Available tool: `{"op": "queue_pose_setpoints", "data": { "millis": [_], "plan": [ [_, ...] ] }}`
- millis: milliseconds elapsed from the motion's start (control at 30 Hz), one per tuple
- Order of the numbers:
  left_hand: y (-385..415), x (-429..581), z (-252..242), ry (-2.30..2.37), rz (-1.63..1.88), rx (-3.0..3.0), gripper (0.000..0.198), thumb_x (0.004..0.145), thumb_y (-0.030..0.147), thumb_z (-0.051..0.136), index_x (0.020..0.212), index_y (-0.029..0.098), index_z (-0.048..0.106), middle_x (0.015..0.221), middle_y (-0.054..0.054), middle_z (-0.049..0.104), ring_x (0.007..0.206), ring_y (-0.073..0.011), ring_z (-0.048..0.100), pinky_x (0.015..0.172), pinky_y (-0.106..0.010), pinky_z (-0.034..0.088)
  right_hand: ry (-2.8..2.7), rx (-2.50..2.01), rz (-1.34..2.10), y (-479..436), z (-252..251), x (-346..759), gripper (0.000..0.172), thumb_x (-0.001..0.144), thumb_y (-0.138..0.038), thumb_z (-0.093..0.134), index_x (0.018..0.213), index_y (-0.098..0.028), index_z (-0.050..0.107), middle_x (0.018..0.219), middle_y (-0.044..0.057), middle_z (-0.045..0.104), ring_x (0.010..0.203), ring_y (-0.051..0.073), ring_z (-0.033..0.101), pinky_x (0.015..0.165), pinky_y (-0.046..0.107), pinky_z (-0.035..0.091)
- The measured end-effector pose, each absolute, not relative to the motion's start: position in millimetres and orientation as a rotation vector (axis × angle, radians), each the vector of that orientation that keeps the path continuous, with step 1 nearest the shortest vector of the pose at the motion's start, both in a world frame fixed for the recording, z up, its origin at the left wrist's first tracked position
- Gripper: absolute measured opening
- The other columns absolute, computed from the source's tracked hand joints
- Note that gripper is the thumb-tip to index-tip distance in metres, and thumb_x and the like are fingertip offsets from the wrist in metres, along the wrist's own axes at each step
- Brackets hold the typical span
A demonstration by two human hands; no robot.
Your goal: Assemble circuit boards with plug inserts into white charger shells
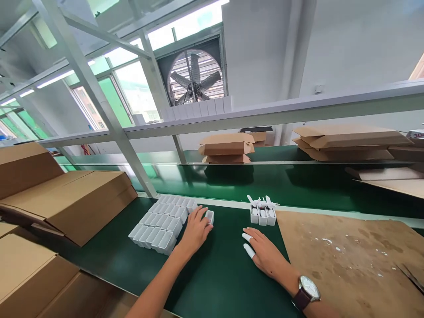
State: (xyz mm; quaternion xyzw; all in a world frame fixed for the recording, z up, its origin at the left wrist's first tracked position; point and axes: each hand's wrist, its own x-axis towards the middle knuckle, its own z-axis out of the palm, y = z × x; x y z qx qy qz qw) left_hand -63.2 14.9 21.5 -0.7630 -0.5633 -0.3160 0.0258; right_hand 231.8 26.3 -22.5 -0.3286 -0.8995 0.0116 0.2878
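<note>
My left hand (197, 225) is closed on a small white open-topped box (210, 215), held at its fingertips just above or on the green table. Immediately to its left stand rows of similar white boxes (159, 221), packed side by side. My right hand (261, 249) is open over the table, palm down and holding nothing, with white covers on two of its fingers. Beyond its fingertips is a small group of white boxes (263, 215) with white pieces sticking out of their tops.
Brown cardboard boxes (86, 198) stand at the left. A stained brown sheet (357, 260) covers the right side, carrying white scraps and dark tweezers-like metal tool (410, 278). Behind runs a green belt (185, 179) under a metal frame (265, 115); folded cartons (227, 148) lie beyond.
</note>
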Motion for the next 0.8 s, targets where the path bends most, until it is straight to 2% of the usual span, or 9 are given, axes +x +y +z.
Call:
{"op": "queue_pose_setpoints", "data": {
  "millis": [100,200,300,400,533,633,733,800],
  "plan": [
    [31,-30,12,-1.701,-1.086,-2.485,0.009,0.085,0.014,0.067,0.088,0.022,0.066,0.137,-0.009,0.061,0.133,-0.029,0.056,0.11,-0.049,0.049,-2.396,-0.844,0.02,25,-21,233,0.032,0.099,-0.012,0.045,0.125,-0.016,0.064,0.134,0.017,0.065,0.127,0.032,0.061,0.101,0.052,0.059],
    [44,-10,1,-1.717,-1.23,-2.545,0.007,0.087,0.017,0.065,0.091,0.022,0.063,0.135,-0.01,0.061,0.126,-0.0251,0.062,0.108,-0.042,0.052,-2.402,-0.825,0.009,24,-20,233,0.036,0.096,-0.009,0.046,0.127,-0.016,0.061,0.134,0.016,0.066,0.126,0.032,0.062,0.101,0.052,0.059],
    [48,-6,-9,-1.746,-1.365,-2.583,0.008,0.087,0.018,0.064,0.094,0.022,0.062,0.134,-0.011,0.061,0.123,-0.0244,0.064,0.106,-0.042,0.053,-2.469,-0.867,-0.046,23,-17,232,0.041,0.089,-0.004,0.047,0.126,-0.016,0.062,0.133,0.015,0.066,0.125,0.031,0.063,0.102,0.049,0.059],
    [46,-7,-13,-1.764,-1.442,-2.606,0.007,0.088,0.024,0.066,0.094,0.022,0.063,0.138,-0.011,0.058,0.127,-0.0256,0.061,0.108,-0.042,0.052,-2.62,-0.892,-0.179,26,-11,228,0.039,0.079,-0.006,0.052,0.117,-0.011,0.065,0.13,0.02,0.067,0.119,0.034,0.065,0.099,0.049,0.059],
    [39,-6,-9,-1.71,-1.539,-2.692,0.014,0.094,0.035,0.062,0.093,0.022,0.065,0.138,-0.011,0.059,0.128,-0.025,0.059,0.11,-0.04,0.05,-2.704,-0.835,-0.293,36,-9,221,0.035,0.07,-0.013,0.057,0.104,-0.016,0.065,0.115,0.019,0.07,0.101,0.035,0.067,0.08,0.044,0.062],
    [37,-4,-5,-1.651,-1.626,-2.72,0.018,0.095,0.036,0.057,0.094,0.02,0.066,0.128,-0.012,0.064,0.121,-0.0237,0.062,0.106,-0.038,0.052,-2.6,-0.778,-0.369,48,-18,222,0.026,0.07,-0.014,0.057,0.095,-0.021,0.061,0.101,0.015,0.071,0.088,0.032,0.066,0.07,0.04,0.059],
    [38,-4,-3,-1.693,-1.709,-2.676,0.024,0.093,0.033,0.057,0.109,0.017,0.066,0.117,-0.012,0.068,0.109,-0.0226,0.065,0.099,-0.038,0.054,-2.494,-0.677,-0.385,61,-38,234,0.027,0.074,-0.017,0.056,0.1,-0.022,0.062,0.1,0.014,0.071,0.091,0.032,0.068,0.073,0.04,0.059],
    [41,-5,-1,-1.757,-1.737,-2.665,0.027,0.091,0.026,0.056,0.115,0.018,0.066,0.114,-0.011,0.07,0.108,-0.0223,0.065,0.099,-0.038,0.054,-2.463,-0.666,-0.265,70,-56,244,0.028,0.079,-0.023,0.056,0.105,-0.026,0.065,0.1,0.012,0.072,0.09,0.033,0.07,0.073,0.042,0.06]
  ]
}}
